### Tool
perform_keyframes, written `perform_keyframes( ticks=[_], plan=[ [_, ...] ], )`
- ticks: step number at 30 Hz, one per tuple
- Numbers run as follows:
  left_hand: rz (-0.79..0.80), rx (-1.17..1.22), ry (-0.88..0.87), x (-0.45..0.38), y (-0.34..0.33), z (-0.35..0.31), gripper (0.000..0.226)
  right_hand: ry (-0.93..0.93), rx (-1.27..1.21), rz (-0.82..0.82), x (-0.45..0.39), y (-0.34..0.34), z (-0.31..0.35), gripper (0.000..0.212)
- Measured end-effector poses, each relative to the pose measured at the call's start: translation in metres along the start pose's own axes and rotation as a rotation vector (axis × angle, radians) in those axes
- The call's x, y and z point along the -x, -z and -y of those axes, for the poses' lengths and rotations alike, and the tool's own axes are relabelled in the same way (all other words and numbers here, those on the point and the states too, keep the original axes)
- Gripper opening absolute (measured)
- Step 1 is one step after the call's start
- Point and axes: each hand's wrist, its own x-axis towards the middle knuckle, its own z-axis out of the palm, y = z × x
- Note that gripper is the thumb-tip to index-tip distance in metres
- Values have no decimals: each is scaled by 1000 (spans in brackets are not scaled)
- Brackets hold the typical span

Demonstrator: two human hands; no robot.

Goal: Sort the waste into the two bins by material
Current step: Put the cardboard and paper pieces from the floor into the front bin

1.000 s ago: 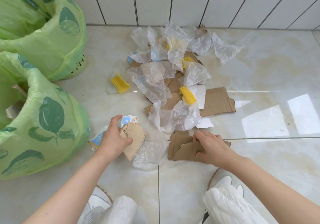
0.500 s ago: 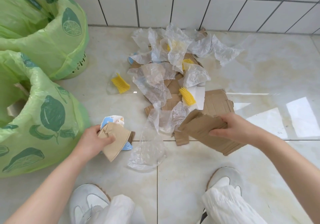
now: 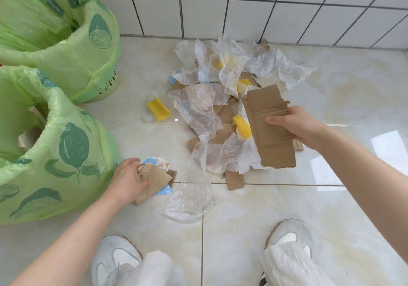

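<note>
My right hand grips a large torn cardboard sheet and holds it lifted above the waste pile of clear plastic film, cardboard scraps and yellow foam nets. My left hand is closed on a bundle of brown paper and blue-white scraps, low by the floor, right beside the near bin. Both bins are lined with green lemon-print bags; the far bin stands behind the near one. Some cardboard shows inside the near bin.
A loose yellow foam net lies on the floor left of the pile. A clear plastic sheet lies by my left foot. My white shoes are at the bottom. A tiled wall closes off the back.
My right hand picked the big cardboard sheet off the floor and raised it up and to the right. My left hand drew its paper bundle leftward, closer to the near bin.
</note>
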Motion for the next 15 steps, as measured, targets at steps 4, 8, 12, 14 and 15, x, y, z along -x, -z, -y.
perform_keyframes(
  ticks=[4,8,12,14,15],
  plan=[
    [7,-22,46,-1,2,-2,39,-75,-227,163,-15,-27,22,24],
    [-2,59,70,-2,4,-7,22,-185,-524,254,-30,-64,21,30],
    [9,264,182,-8,7,-5,17,-274,-467,211,-31,-81,1,35],
    [30,437,212,-8,9,-5,16,-305,-398,217,-24,-78,-14,33],
    [35,501,220,-7,10,-6,18,-313,-377,239,-19,-75,-22,30]
  ],
)
